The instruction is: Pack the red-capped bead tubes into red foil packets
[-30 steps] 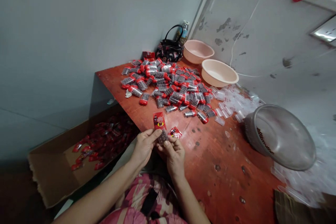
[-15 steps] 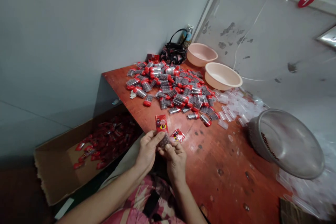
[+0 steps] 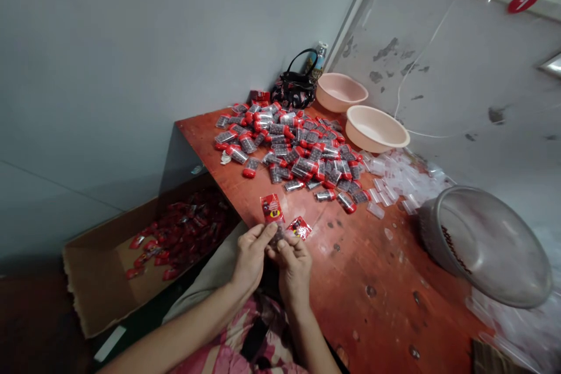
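Note:
Between both hands is a small packet [image 3: 272, 208] with a red printed upper part; its lower part shows dark round beads through clear plastic. My left hand [image 3: 252, 251] is closed, its thumb pressing the packet's middle from the left. My right hand [image 3: 294, 260] pinches the lower right side, and its fingers hide the bottom end. Just behind the right fingers, a flat red printed packet [image 3: 300, 228] lies on the table. Farther back spreads a heap of clear, red-ended packs [image 3: 302, 149] filled with dark beads.
On the red table [image 3: 350, 315] stand two pale basins [image 3: 377, 141] and a tilted grey basin [image 3: 495, 239] with some brown beads. Clear plastic sleeves [image 3: 407, 178] lie between them. A handbag [image 3: 293, 90] sits by the wall. Below left, a cardboard box [image 3: 99, 277] holds red packets.
The view has shifted slightly, so the table and its things appear a little farther right. Both hands keep their grip on the packet, with only slight finger movement.

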The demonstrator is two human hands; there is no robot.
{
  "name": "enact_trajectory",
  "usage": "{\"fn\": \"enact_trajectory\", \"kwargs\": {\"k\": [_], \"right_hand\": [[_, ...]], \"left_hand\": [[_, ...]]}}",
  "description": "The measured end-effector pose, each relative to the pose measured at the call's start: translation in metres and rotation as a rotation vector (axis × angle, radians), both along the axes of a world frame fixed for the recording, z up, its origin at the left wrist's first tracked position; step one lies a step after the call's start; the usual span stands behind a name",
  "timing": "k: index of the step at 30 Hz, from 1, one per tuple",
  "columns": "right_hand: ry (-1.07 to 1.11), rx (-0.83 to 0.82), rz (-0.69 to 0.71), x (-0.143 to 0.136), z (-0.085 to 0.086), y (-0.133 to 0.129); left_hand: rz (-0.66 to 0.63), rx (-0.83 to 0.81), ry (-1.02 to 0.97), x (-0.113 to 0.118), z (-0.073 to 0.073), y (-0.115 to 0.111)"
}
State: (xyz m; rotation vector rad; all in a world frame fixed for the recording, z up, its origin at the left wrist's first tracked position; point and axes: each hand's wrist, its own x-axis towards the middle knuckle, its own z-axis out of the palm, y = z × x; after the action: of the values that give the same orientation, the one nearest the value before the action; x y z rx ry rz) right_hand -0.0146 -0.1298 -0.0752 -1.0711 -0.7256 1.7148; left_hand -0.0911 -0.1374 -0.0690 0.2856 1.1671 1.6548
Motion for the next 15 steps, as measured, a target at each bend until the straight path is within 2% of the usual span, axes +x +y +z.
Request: {"fn": "enact_trajectory", "kwargs": {"k": [4,9,15], "right_hand": [[0.133,-0.064,-0.018,0.000,0.000,0.003],[-0.038,0.029,0.067,0.005,0.002,-0.004],[-0.079,0.067,0.051,-0.001,0.004,-0.009]], "left_hand": [[-0.034,0.034,-0.001,0.001,0.003,-0.003],[-0.043,0.011,-0.181,-0.012,0.009,-0.001],[-0.026,-0.028,-0.131,-0.014,0.005,-0.002]]}}
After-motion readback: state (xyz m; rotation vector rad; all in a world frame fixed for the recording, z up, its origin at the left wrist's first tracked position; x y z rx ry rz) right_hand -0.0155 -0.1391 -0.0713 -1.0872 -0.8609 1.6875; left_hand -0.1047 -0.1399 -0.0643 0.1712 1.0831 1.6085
